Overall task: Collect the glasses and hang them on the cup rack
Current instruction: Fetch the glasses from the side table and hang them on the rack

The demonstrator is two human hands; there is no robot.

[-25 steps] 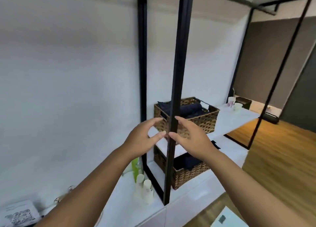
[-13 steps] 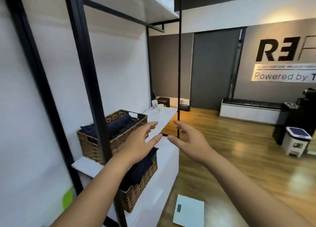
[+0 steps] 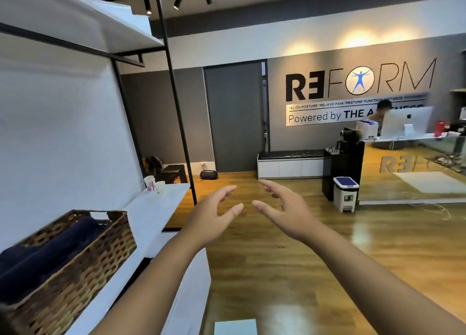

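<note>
our left hand (image 3: 210, 217) and right hand (image 3: 287, 212) reach forward, fingers spread, holding nothing. two cups (image 3: 154, 184) stand on the white shelf (image 3: 151, 208), far left beyond a wicker basket (image 3: 75, 254).

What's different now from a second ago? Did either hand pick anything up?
The view swung right, away from the wall and black shelf post toward the open room with the reception desk. The wicker basket slid to the lower left, and the two cups on the shelf now sit closer. Nothing was picked up: the left hand and right hand stay raised, fingers spread and empty.
</note>
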